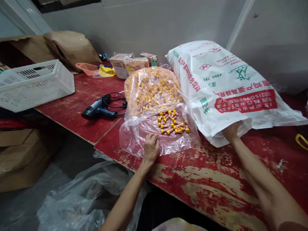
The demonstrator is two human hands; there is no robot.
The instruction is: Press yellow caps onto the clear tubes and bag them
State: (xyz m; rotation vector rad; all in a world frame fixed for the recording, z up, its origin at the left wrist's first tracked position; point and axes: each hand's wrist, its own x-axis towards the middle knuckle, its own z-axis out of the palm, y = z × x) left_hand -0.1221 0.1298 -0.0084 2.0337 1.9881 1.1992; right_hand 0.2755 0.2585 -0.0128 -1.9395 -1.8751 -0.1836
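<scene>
My left hand rests on the near edge of a clear plastic bag, its fingers curled together; whatever they may hold is hidden. Just beyond it, a loose group of small yellow-capped pieces with patterned reddish stems lies on the plastic. Many more such pieces fill the rear of the bag. On the right, my right hand reaches into the mouth of a large white woven sack printed in red and green. The sack's flap covers its fingers, so their state does not show.
A dark heat gun with a coiled cord lies left of the bag on the worn red table. Behind stand packaged boxes. A white plastic basket and brown paper sacks are at left; a cardboard box sits lower.
</scene>
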